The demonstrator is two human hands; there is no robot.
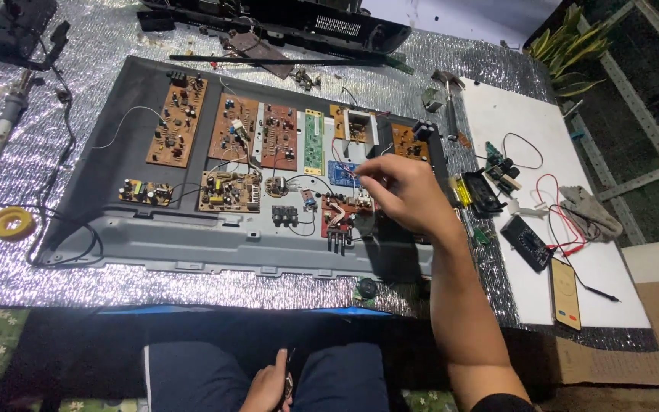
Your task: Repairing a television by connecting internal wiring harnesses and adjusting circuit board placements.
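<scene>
1. Right hand [402,191] reaches over the grey panel [192,244], fingers pinched together at the small red board [342,210] just below the blue board [342,172]. Thumb and fingertips nearly closed, probably on a thin wire or part; too small to tell what.
2. Left hand [268,385] rests low between the knees, curled around a small dark tool [289,381], maybe pliers; grip closed, tool mostly hidden.
3. The panel lies flat on silver foil sheet [40,282]; it carries several brown circuit boards [178,122] in a row, a green strip board [313,141] beside them, and more boards along the lower row.
4. Red board sits near the panel's lower right, touching the right hand's fingertips.
5. To the right, a white board [596,282] holds a black multimeter [526,243] with red leads, a yellow-handled screwdriver [461,191] near its edge, and a tan remote [565,294].
6. Far left on the foil: soldering iron [5,126] and a yellow solder spool [11,223], well apart from both hands.
</scene>
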